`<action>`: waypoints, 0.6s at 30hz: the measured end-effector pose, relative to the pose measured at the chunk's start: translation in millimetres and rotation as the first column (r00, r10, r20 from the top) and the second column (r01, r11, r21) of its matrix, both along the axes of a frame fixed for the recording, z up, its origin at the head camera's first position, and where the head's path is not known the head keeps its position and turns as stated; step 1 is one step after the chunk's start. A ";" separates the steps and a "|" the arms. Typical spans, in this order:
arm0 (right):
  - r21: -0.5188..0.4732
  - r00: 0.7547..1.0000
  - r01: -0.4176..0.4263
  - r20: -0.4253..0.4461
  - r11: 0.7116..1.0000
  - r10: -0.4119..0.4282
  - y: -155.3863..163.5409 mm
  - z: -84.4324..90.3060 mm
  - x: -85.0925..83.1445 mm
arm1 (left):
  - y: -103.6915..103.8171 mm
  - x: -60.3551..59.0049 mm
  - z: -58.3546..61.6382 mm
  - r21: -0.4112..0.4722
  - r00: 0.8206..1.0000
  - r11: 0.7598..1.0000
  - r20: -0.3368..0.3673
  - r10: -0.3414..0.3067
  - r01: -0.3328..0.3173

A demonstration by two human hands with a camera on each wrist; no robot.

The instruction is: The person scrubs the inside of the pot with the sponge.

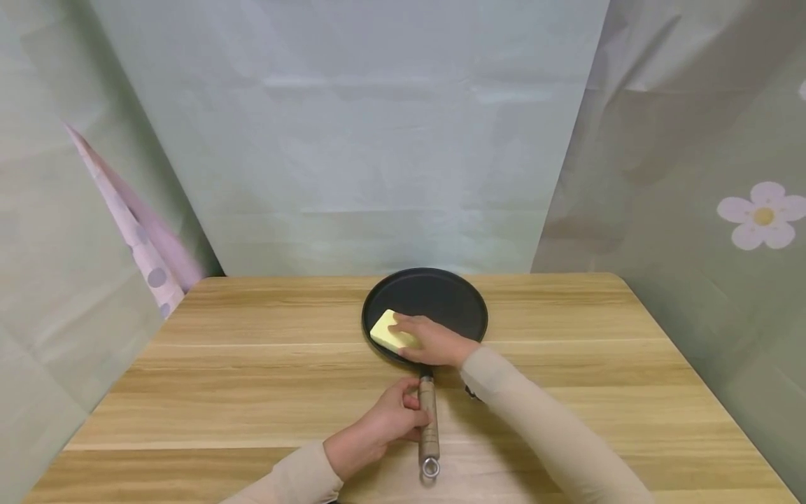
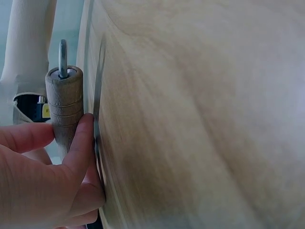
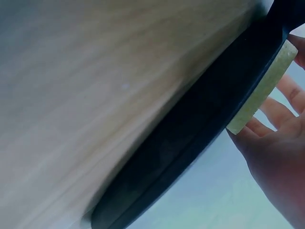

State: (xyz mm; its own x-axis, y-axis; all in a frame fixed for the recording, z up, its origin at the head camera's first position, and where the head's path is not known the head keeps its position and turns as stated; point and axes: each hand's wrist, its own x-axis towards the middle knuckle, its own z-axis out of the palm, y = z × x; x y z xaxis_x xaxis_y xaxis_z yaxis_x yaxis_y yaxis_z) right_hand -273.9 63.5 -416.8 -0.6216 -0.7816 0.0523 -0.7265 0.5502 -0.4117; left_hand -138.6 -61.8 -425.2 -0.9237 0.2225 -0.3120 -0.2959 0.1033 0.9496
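Note:
A black, shallow round frying pan (image 1: 441, 294) lies on the wooden table, its wood-look handle (image 1: 429, 437) pointing toward me. My left hand (image 1: 390, 416) pinches that handle from the left, between thumb and fingers. In the left wrist view the handle (image 2: 65, 98) ends in a metal hanging ring. Inside the pan, at its left side, is a pale yellow block sponge (image 1: 385, 329). My right hand (image 1: 434, 341) grips it from the right and above. The right wrist view shows the sponge (image 3: 262, 90) just above the pan's rim, between thumb and fingers.
The wooden table (image 1: 252, 392) extends to both sides of the pan. Hanging cloth (image 1: 390, 140) stands behind the table, with more cloth at left and right. A small dark object (image 1: 471, 393) shows beside the right sleeve.

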 end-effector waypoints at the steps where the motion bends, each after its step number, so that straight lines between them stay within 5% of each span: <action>1: 0.004 1.000 0.005 -0.001 1.000 -0.005 -1.4 0.7 0.0 | -0.1 0.2 0.1 0.001 1.000 1.000 0.001 0.000 0.000; 18: 0.064 0.998 0.067 -0.002 0.996 -0.067 -20.2 4.1 -8.9 | -0.3 1.5 -1.4 0.017 1.000 1.000 -0.018 -0.002 0.002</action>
